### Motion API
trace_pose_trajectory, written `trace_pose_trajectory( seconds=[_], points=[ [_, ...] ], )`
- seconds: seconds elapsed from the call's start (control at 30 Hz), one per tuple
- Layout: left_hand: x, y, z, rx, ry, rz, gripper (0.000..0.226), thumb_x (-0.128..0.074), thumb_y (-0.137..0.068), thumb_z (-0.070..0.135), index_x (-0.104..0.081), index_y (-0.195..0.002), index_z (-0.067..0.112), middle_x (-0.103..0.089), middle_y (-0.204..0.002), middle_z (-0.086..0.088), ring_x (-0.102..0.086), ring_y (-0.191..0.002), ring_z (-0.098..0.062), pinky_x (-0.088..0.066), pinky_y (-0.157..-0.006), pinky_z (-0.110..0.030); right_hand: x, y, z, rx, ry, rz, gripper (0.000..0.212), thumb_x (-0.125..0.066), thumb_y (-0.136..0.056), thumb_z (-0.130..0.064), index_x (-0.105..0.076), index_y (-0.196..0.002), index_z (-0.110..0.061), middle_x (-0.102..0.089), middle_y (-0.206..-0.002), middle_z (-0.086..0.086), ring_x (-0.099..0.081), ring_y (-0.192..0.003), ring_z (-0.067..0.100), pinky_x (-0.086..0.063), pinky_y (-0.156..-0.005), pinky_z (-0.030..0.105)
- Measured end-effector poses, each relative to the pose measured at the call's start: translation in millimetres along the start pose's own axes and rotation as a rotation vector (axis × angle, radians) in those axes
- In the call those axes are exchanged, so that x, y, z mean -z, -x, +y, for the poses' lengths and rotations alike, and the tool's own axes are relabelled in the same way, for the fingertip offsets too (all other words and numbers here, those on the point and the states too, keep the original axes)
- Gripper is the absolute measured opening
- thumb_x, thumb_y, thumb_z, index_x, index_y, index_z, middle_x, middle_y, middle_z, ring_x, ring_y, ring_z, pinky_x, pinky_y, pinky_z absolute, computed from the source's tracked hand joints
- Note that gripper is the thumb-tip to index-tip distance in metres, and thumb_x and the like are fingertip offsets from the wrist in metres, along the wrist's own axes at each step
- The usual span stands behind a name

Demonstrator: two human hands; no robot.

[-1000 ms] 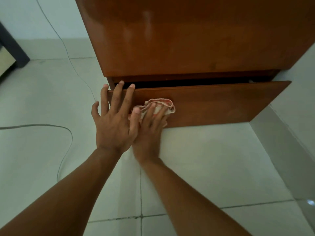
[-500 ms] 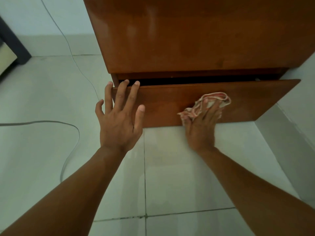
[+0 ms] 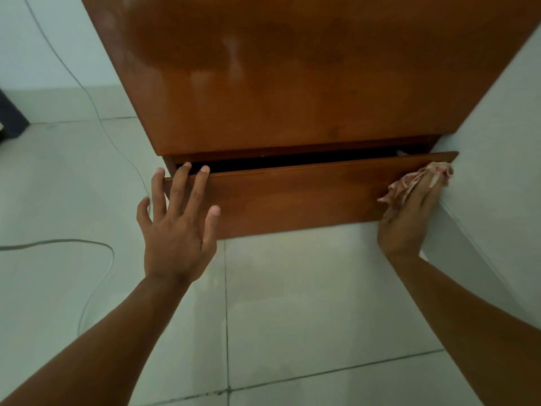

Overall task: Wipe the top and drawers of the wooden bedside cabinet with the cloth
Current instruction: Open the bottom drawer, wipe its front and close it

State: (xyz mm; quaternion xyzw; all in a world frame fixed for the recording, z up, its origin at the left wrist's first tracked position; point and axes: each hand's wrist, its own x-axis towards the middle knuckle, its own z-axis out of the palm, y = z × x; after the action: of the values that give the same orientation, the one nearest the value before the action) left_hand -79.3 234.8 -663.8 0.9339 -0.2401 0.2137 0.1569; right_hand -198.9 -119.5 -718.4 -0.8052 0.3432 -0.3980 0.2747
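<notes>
The wooden bedside cabinet [image 3: 292, 83] fills the upper middle of the head view, seen from above. Its bottom drawer [image 3: 292, 197] is pulled out a little, with a dark gap above the front panel. My left hand [image 3: 175, 224] rests flat on the left end of the drawer front, fingers spread and fingertips over its top edge. My right hand [image 3: 409, 212] presses a crumpled pink and white cloth [image 3: 409, 180] against the right end of the drawer front, close to the wall.
A pale wall [image 3: 497, 142] runs along the cabinet's right side, touching distance from my right hand. A thin cable [image 3: 96, 259] loops over the tiled floor [image 3: 292, 303] at the left. A dark piece of furniture [image 3: 11, 118] shows at the far left edge.
My right hand has slid the cloth rightward along the drawer front, from beside my left hand to the right end. My left hand has stayed on the left end.
</notes>
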Motion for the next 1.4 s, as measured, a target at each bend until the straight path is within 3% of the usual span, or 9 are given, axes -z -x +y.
trace_pose_trajectory(
  seconds=[0.13, 0.23, 0.37, 0.5, 0.63, 0.87, 1.03, 1.27, 1.4],
  points=[
    [5, 0, 2, 0.024, -0.026, -0.075, 0.064, -0.023, -0.103, 0.054, -0.024, -0.161, 0.028, -0.022, -0.169, -0.003, -0.011, -0.157, -0.034, -0.02, -0.117, -0.067, 8, 14, -42, -0.147, -0.116, 0.161, 0.054, -0.043, -0.083, -0.014, -0.06, -0.133, -0.005, -0.056, -0.14, 0.021, -0.054, -0.127, 0.039, -0.042, -0.099, 0.029],
    [15, -2, 8, 0.049, -0.056, -0.137, 0.063, -0.023, -0.103, 0.054, -0.024, -0.161, 0.029, -0.024, -0.168, -0.003, -0.013, -0.157, -0.034, -0.018, -0.117, -0.069, 20, 27, -63, -0.033, -0.003, 0.053, 0.039, -0.044, -0.085, -0.028, -0.069, -0.104, -0.004, -0.066, -0.106, 0.02, -0.063, -0.093, 0.042, -0.038, -0.073, 0.03],
    [33, -4, 22, 0.118, -0.045, -0.185, 0.066, -0.019, -0.101, 0.056, -0.024, -0.161, 0.029, -0.022, -0.169, -0.003, -0.015, -0.157, -0.029, -0.014, -0.119, -0.068, 38, 32, -103, 0.25, 0.173, -0.153, 0.042, -0.058, -0.092, -0.048, -0.064, -0.122, -0.02, -0.058, -0.126, 0.006, -0.065, -0.096, 0.032, -0.051, -0.066, 0.033],
    [33, 14, 32, 0.104, -0.003, -0.199, 0.071, -0.024, -0.099, 0.055, -0.011, -0.164, 0.029, -0.007, -0.172, -0.001, -0.009, -0.158, -0.026, -0.011, -0.121, -0.065, 39, 45, -112, 0.336, 0.396, -0.311, 0.074, -0.052, -0.097, -0.052, -0.025, -0.161, -0.026, -0.028, -0.164, 0.013, -0.068, -0.103, 0.036, -0.059, -0.064, 0.038],
    [28, 9, 34, 0.103, -0.063, -0.215, 0.073, -0.026, -0.099, 0.052, -0.013, -0.164, 0.023, -0.009, -0.171, -0.005, -0.007, -0.158, -0.027, -0.01, -0.121, -0.065, 36, 46, -106, 0.38, 0.444, -0.329, 0.075, -0.047, -0.101, -0.05, -0.015, -0.163, -0.024, -0.012, -0.171, 0.006, -0.071, -0.087, 0.029, -0.041, -0.049, 0.023],
    [26, 2, 31, 0.078, -0.117, -0.24, 0.073, -0.024, -0.098, 0.052, -0.015, -0.164, 0.02, -0.011, -0.171, -0.009, -0.007, -0.158, -0.029, -0.009, -0.121, -0.064, 34, 36, -107, 0.378, 0.525, -0.432, 0.071, -0.035, -0.105, -0.049, -0.003, -0.164, -0.025, 0.001, -0.172, 0.004, -0.05, -0.055, 0.021, -0.023, -0.044, 0.02],
    [26, -17, 33, 0.103, -0.135, -0.294, 0.077, -0.016, -0.096, 0.057, -0.006, -0.164, 0.023, -0.004, -0.172, -0.007, 0.002, -0.158, -0.031, -0.006, -0.121, -0.068, 28, 20, -117, 0.332, 0.527, -0.512, 0.071, -0.031, -0.106, -0.051, 0.002, -0.163, -0.026, 0.007, -0.172, 0.004, -0.068, -0.08, 0.031, -0.041, -0.059, 0.029],
    [35, -29, 36, 0.122, -0.166, -0.409, 0.083, -0.026, -0.097, 0.064, 0.006, -0.163, 0.025, 0.008, -0.172, -0.006, 0.009, -0.157, -0.034, -0.003, -0.118, -0.072, 31, 5, -129, 0.279, 0.503, -0.656, 0.083, -0.032, -0.099, -0.066, 0.008, -0.162, -0.03, 0.015, -0.171, -0.002, -0.062, -0.117, 0.041, -0.052, -0.083, 0.043],
    [63, -44, 44, 0.139, -0.118, -0.532, 0.088, -0.033, -0.092, 0.071, -0.002, -0.162, 0.029, -0.001, -0.172, -0.003, 0.002, -0.157, -0.037, -0.007, -0.115, -0.074, 55, -9, -156, 0.084, 0.291, -0.769, 0.096, -0.059, -0.084, -0.075, -0.024, -0.161, -0.029, -0.016, -0.169, -0.002, -0.039, -0.145, 0.028, -0.037, -0.113, 0.044]
  ],
)
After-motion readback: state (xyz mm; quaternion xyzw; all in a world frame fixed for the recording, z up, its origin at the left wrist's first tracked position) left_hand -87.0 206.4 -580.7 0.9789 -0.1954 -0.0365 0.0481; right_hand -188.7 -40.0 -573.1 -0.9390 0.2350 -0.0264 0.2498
